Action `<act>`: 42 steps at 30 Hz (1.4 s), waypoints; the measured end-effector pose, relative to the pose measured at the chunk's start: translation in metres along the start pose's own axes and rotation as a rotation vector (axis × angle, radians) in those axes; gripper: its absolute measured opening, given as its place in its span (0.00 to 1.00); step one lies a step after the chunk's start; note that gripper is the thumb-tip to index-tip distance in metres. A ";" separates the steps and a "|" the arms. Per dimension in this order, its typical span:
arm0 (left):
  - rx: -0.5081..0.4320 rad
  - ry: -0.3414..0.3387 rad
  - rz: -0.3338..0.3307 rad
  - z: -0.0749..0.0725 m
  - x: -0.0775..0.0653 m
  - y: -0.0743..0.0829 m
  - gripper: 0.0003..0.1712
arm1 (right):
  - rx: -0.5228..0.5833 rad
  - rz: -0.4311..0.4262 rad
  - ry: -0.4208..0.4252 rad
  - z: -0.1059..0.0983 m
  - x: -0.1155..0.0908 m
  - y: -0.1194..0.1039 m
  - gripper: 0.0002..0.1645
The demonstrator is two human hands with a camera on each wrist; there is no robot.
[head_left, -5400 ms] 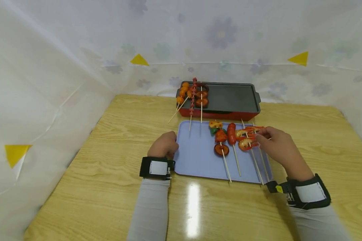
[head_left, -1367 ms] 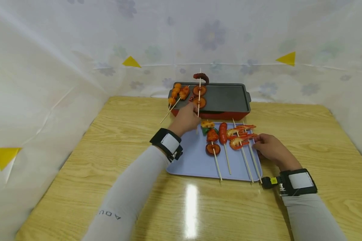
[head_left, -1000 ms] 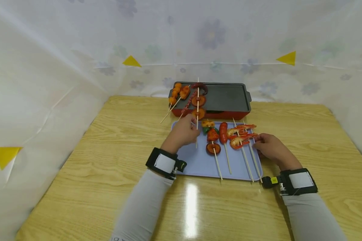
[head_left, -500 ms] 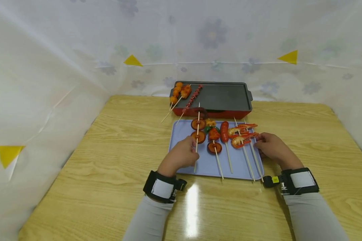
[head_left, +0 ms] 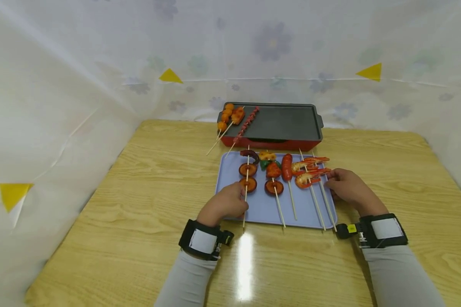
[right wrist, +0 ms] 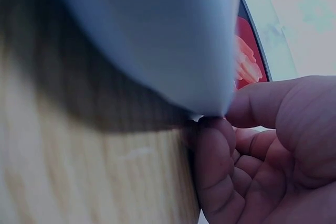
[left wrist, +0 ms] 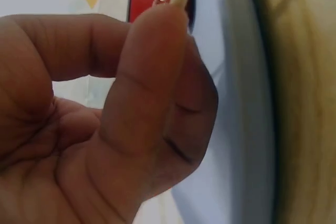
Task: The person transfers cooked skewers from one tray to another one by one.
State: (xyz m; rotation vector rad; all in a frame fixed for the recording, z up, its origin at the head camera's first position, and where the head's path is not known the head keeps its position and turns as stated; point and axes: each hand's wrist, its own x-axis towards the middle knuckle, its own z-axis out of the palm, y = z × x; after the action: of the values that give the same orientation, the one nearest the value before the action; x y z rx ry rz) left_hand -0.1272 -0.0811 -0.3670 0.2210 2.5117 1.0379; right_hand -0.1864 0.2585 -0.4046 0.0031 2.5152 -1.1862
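My left hand pinches the stick of a skewer with two mushroom caps and a dark curled tentacle at its far end. This skewer lies over the left part of the lilac tray; in the left wrist view the thumb presses the stick. My right hand grips the tray's right rim, thumb and finger on its edge in the right wrist view. Also on the tray are a mixed skewer, a red sausage skewer and two prawn skewers.
Behind the tray stands a red grill with a black plate. On its left side lie skewers of orange balls, a glazed orange-brown piece and small red pieces, their sticks overhanging the front. A wooden table bears everything.
My left hand let go of the tray's left edge, took the mushroom-and-tentacle skewer off the grill and brought it nearer over the tray. The red-pieces skewer shifted. My right hand moved to the tray's rim.
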 end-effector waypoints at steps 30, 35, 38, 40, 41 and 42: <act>-0.015 -0.028 -0.055 0.011 0.016 0.012 0.09 | 0.030 0.005 0.015 -0.001 -0.003 -0.004 0.20; -0.026 0.005 -0.057 0.012 0.014 0.011 0.07 | 0.033 -0.002 0.014 0.000 -0.003 -0.004 0.19; 0.019 0.086 -0.030 0.012 0.014 0.010 0.06 | 0.033 -0.001 0.012 0.001 -0.002 -0.003 0.18; 0.045 0.165 -0.004 0.011 0.014 0.009 0.07 | 0.031 0.000 0.012 0.001 -0.002 -0.002 0.18; 0.050 0.213 0.016 0.012 0.014 0.009 0.07 | 0.029 0.001 0.015 0.001 -0.002 -0.002 0.18; 0.040 0.264 0.037 0.012 0.014 0.008 0.06 | 0.027 0.001 0.017 0.001 -0.002 -0.002 0.18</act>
State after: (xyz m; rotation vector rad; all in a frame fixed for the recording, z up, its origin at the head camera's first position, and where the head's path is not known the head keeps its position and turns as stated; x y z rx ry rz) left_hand -0.1350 -0.0634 -0.3732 0.1506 2.7753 1.0948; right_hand -0.1846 0.2566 -0.4033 0.0210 2.5130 -1.2244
